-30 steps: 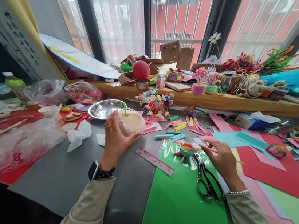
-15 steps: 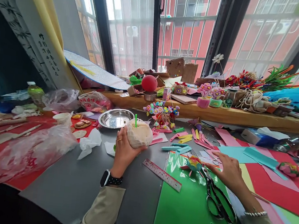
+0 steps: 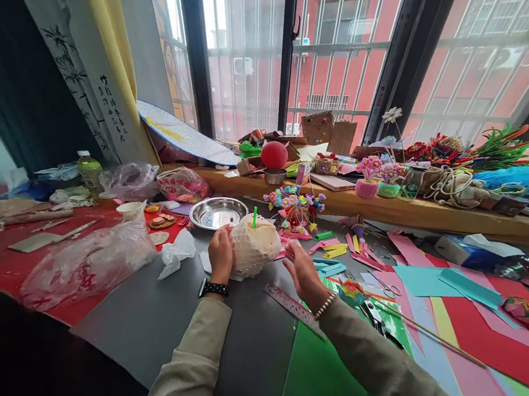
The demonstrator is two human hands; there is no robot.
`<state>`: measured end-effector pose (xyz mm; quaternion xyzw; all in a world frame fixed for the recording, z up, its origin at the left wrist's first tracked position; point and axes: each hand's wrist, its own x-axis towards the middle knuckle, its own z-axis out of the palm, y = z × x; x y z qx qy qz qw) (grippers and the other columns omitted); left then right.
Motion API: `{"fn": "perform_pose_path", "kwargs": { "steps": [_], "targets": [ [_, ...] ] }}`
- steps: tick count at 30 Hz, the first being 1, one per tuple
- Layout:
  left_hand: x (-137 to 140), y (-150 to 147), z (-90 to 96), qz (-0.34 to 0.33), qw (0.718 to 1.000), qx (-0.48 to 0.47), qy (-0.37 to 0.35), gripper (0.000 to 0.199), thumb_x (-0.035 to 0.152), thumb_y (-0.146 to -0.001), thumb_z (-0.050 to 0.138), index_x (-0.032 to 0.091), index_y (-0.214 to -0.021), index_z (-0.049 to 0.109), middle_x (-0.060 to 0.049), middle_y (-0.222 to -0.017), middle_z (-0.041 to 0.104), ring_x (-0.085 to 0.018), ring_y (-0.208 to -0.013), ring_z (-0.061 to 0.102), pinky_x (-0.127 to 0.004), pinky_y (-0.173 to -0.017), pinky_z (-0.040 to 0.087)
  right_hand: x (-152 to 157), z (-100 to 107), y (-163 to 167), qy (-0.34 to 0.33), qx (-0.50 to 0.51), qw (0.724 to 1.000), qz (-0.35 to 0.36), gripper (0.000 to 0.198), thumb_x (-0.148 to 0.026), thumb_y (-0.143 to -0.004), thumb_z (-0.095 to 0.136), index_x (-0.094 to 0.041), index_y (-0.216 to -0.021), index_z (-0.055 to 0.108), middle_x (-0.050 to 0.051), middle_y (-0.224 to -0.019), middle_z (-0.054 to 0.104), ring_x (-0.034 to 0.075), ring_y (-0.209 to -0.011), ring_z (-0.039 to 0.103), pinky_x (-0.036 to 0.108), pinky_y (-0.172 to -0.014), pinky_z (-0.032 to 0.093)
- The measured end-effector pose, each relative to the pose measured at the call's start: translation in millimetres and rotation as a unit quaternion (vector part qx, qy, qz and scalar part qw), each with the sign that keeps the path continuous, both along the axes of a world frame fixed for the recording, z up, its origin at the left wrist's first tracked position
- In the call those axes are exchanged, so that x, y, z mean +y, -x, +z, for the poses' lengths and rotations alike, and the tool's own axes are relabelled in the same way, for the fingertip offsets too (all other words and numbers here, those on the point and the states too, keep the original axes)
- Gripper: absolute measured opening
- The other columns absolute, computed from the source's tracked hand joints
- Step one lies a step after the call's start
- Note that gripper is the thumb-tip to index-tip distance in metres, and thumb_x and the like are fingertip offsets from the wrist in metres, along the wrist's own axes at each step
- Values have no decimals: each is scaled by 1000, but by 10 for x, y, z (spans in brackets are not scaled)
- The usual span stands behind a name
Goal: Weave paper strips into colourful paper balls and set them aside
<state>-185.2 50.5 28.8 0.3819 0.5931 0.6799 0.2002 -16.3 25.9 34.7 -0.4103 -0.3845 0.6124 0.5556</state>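
Left hand (image 3: 221, 254) holds coconut (image 3: 254, 248); fingertips hidden.

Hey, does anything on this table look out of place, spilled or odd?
I see no spill. The odd one out is the coconut-like drink with a green straw, held by the left hand, amid coloured paper. A crumpled white tissue lies loose on the grey surface.
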Motion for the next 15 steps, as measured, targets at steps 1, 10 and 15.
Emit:
{"fn": "perform_pose_path", "kwargs": {
  "steps": [1, 10, 15],
  "targets": [
    [24, 13, 9, -4, 1000, -4, 2, 30, 26, -75, 32, 14, -84, 58, -8, -94, 61, -18, -90, 54, -29, -84, 39, 50, -33, 93, 5, 18, 1000, -1, 26, -44, -73, 43, -22, -79, 55, 3, -103, 59, 18, -103, 49, 34, -86, 40],
    [40, 40, -2, -13, 998, -22, 66, 26, 24, -72, 38, 14, -59, 58, -4, -63, 59, -18, -69, 51, -28, -69, 41, 88, -199, 360, 12, 127, 991, 46, 59, -64, -75, 21, -20, -93, 57, 6, -102, 62, 19, -102, 53, 34, -85, 42],
    [10, 47, -20, -7, 999, -21, 42, 22, 21, -71, 41, 16, -67, 61, -4, -74, 62, -18, -77, 52, -28, -75, 40, 55, -225, 282, -12, 171, 978, 117, 62, -66, -75, 22, -22, -100, 58, 6, -107, 60, 19, -107, 49, 36, -90, 38]
  ]
}}
